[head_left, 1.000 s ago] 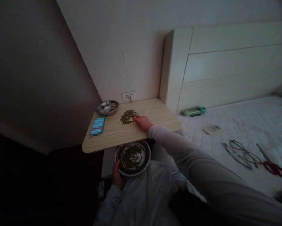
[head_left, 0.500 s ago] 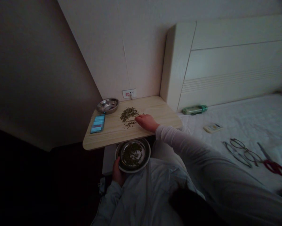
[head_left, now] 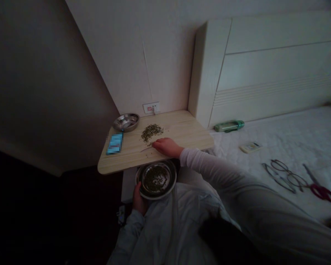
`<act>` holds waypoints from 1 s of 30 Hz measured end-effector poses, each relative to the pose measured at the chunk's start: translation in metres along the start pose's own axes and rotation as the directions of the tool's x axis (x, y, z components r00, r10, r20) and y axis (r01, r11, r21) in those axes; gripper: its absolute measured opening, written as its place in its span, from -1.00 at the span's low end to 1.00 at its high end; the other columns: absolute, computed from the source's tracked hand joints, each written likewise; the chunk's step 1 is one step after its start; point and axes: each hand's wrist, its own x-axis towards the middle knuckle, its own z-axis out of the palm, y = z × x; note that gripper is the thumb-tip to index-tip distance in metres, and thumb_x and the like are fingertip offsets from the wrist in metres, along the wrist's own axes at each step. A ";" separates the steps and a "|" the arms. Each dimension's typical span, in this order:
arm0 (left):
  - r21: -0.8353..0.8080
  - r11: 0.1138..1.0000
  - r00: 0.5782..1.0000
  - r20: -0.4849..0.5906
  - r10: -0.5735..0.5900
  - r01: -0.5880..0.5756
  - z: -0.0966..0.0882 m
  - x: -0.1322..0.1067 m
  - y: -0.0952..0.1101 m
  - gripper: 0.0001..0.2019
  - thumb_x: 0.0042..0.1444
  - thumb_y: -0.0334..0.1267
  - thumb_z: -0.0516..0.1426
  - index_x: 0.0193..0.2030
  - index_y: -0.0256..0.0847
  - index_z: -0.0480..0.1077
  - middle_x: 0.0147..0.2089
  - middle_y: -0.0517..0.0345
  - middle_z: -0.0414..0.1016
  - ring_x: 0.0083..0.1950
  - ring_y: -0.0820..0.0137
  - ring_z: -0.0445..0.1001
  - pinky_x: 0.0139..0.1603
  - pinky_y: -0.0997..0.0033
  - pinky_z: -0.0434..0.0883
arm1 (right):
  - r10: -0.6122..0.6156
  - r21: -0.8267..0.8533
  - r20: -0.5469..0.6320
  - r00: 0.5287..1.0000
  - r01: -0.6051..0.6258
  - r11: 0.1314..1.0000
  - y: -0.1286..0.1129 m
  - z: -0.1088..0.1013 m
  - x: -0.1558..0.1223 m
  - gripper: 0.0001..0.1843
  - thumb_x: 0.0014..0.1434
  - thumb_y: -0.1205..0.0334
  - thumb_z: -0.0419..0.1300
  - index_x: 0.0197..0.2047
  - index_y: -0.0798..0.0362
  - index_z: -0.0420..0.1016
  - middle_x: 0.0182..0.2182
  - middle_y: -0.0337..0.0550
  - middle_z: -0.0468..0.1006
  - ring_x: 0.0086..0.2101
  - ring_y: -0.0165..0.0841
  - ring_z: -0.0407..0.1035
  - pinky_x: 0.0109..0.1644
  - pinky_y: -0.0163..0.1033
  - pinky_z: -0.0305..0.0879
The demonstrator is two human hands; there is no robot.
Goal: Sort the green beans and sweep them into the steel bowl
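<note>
Right hand (head_left: pixel 168 147) low near the front edge of the pale wood-grain tabletop (head_left: pixel 189 129), fingers apparently pressed together beside small dark-green dried granules (head_left: pixel 153 130); whether they pinch any, one cannot tell; the main heap sits nearer the back edge, and more granules lie in the shiny round metal dish (head_left: pixel 173 178) below the front edge; left hand (head_left: pixel 139 200) grips its left rim, thumb on top; granules look light, loose, best bunched between fingertips; the dish looks stiff, slippery, best held by its rim.
</note>
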 end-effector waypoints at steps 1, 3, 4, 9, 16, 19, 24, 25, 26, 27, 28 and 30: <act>-0.003 1.000 1.000 -0.009 -0.014 0.014 0.001 -0.001 0.000 -0.88 -0.07 -0.38 0.03 -0.44 -0.18 0.39 -0.40 0.19 0.48 -0.08 0.40 0.36 -0.10 0.48 0.29 | -0.008 0.002 -0.002 1.000 0.008 1.000 -0.001 0.000 -0.001 -0.71 0.17 0.21 -0.16 -0.19 0.07 0.32 -0.31 -0.09 0.43 -0.34 -0.36 0.29 -0.33 -0.30 0.09; -0.011 0.996 0.996 -0.004 -0.091 0.091 0.006 -0.003 0.002 -0.85 -0.03 -0.28 0.01 -0.45 -0.21 0.40 -0.42 0.14 0.48 -0.13 0.36 0.39 -0.13 0.43 0.31 | -0.028 0.007 -0.011 1.000 0.028 1.000 -0.002 0.000 -0.003 -0.71 0.17 0.21 -0.16 -0.19 0.07 0.32 -0.32 -0.09 0.43 -0.34 -0.37 0.29 -0.33 -0.31 0.08; -0.016 0.992 0.992 -0.002 -0.127 0.127 0.009 -0.005 0.003 -0.82 -0.02 -0.25 0.00 -0.45 -0.22 0.40 -0.42 0.12 0.48 -0.14 0.34 0.39 -0.13 0.41 0.32 | -0.040 0.010 -0.017 0.999 0.040 0.999 -0.003 0.001 -0.004 -0.71 0.18 0.21 -0.17 -0.19 0.07 0.32 -0.32 -0.09 0.43 -0.35 -0.37 0.29 -0.33 -0.31 0.08; -0.016 0.986 0.986 -0.007 -0.166 0.166 0.017 -0.008 0.007 -0.81 -0.03 -0.21 0.00 -0.45 -0.19 0.41 -0.40 0.12 0.48 -0.11 0.33 0.38 -0.12 0.41 0.31 | -0.095 0.039 -0.009 0.995 0.096 0.995 -0.004 0.002 -0.012 -0.71 0.18 0.22 -0.17 -0.23 0.10 0.33 -0.34 -0.06 0.42 -0.34 -0.38 0.28 -0.31 -0.30 0.07; -0.034 0.990 0.991 -0.021 -0.134 0.134 0.015 -0.005 0.006 -0.84 -0.06 -0.23 0.04 -0.41 -0.21 0.41 -0.38 0.12 0.48 -0.13 0.33 0.40 -0.15 0.39 0.33 | -0.139 0.005 0.041 0.989 0.139 0.990 -0.009 0.001 -0.024 -0.74 0.16 0.23 -0.13 -0.17 0.08 0.32 -0.31 -0.04 0.41 -0.32 -0.35 0.28 -0.29 -0.27 0.07; -0.062 0.990 0.991 -0.012 -0.132 0.131 0.014 -0.003 0.005 -0.84 -0.07 -0.24 0.05 -0.39 -0.22 0.41 -0.36 0.12 0.49 -0.13 0.35 0.40 -0.14 0.41 0.33 | -0.157 0.010 0.060 0.986 0.157 0.988 -0.013 0.001 -0.029 -0.74 0.15 0.23 -0.10 -0.14 0.08 0.30 -0.28 -0.01 0.40 -0.30 -0.35 0.28 -0.27 -0.27 0.07; -0.061 0.982 0.984 0.000 -0.179 0.178 0.012 -0.001 0.003 -0.80 -0.05 -0.21 0.03 -0.36 -0.25 0.41 -0.33 0.08 0.49 -0.11 0.29 0.39 -0.15 0.33 0.34 | -0.165 0.040 0.047 0.985 0.163 0.986 -0.017 0.001 -0.034 -0.75 0.14 0.24 -0.08 -0.16 0.08 0.32 -0.30 -0.02 0.41 -0.30 -0.36 0.28 -0.26 -0.27 0.08; -0.061 0.982 0.984 0.000 -0.181 0.181 0.012 -0.001 0.003 -0.79 -0.06 -0.21 0.04 -0.36 -0.25 0.41 -0.32 0.07 0.49 -0.11 0.29 0.39 -0.15 0.33 0.34 | -0.149 0.056 0.033 0.988 0.147 0.988 -0.017 0.001 -0.033 -0.75 0.14 0.24 -0.08 -0.17 0.08 0.32 -0.32 -0.03 0.42 -0.31 -0.36 0.28 -0.26 -0.28 0.08; -0.062 0.981 0.983 0.003 -0.183 0.182 0.012 0.000 0.003 -0.79 -0.06 -0.20 0.04 -0.36 -0.25 0.41 -0.32 0.07 0.49 -0.11 0.28 0.39 -0.14 0.33 0.34 | -0.120 0.077 0.014 0.993 0.119 0.990 -0.017 0.001 -0.032 -0.75 0.14 0.24 -0.09 -0.18 0.08 0.33 -0.33 -0.05 0.42 -0.31 -0.36 0.28 -0.27 -0.29 0.09; -0.065 0.980 0.982 0.006 -0.187 0.187 0.011 0.000 0.002 -0.79 -0.06 -0.20 0.04 -0.36 -0.25 0.41 -0.32 0.07 0.49 -0.10 0.28 0.39 -0.14 0.33 0.34 | -0.080 0.108 -0.011 0.997 0.081 0.991 -0.015 0.001 -0.030 -0.75 0.15 0.23 -0.10 -0.19 0.08 0.33 -0.33 -0.06 0.43 -0.32 -0.37 0.28 -0.27 -0.30 0.09; -0.068 0.979 0.981 0.009 -0.192 0.192 0.011 0.000 0.002 -0.79 -0.06 -0.19 0.04 -0.36 -0.25 0.41 -0.32 0.08 0.49 -0.10 0.28 0.39 -0.14 0.33 0.34 | -0.027 0.152 -0.040 0.999 0.033 0.988 -0.013 0.001 -0.028 -0.73 0.15 0.21 -0.11 -0.19 0.08 0.34 -0.33 -0.07 0.43 -0.32 -0.39 0.28 -0.27 -0.31 0.10; -0.070 0.979 0.981 0.008 -0.193 0.193 0.011 0.000 0.001 -0.81 -0.06 -0.20 0.04 -0.37 -0.24 0.41 -0.34 0.09 0.49 -0.11 0.29 0.39 -0.13 0.33 0.34 | 0.107 0.278 -0.093 0.990 -0.077 0.958 -0.005 0.002 -0.022 -0.72 0.16 0.19 -0.11 -0.18 0.08 0.34 -0.31 -0.10 0.44 -0.35 -0.43 0.28 -0.28 -0.35 0.11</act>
